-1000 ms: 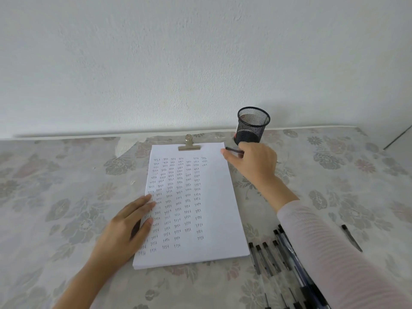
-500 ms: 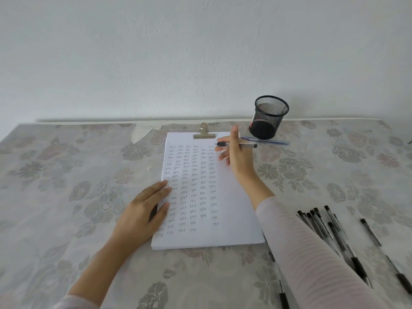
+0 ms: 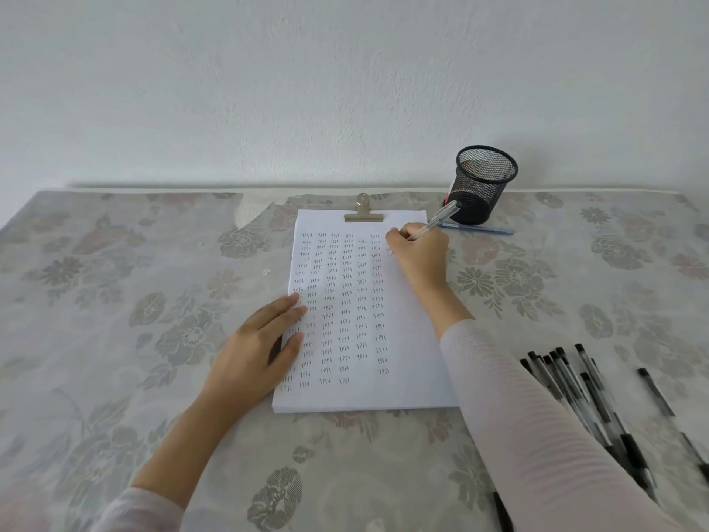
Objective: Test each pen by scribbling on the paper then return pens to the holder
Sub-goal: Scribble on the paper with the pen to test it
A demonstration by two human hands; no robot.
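A white paper stack (image 3: 414,332) under a metal clip (image 3: 363,215) lies in the middle of the table, covered with columns of small scribbles. My right hand (image 3: 420,255) grips a clear pen (image 3: 437,220) in a writing hold, tip down on the paper's upper right part. My left hand (image 3: 261,347) rests flat on the paper's left edge, fingers straight. A black mesh pen holder (image 3: 481,184) stands upright behind the paper's top right corner. Several black-capped pens (image 3: 575,382) lie in a loose bunch at the right.
A blue pen (image 3: 477,228) lies on the floral tablecloth (image 3: 115,301) just in front of the holder. One separate black pen (image 3: 656,391) lies further right. A white wall rises behind the table's far edge.
My right hand turned the pen from a sideways pinch into a writing hold and lowered its tip onto the paper. My left hand stayed flat on the paper.
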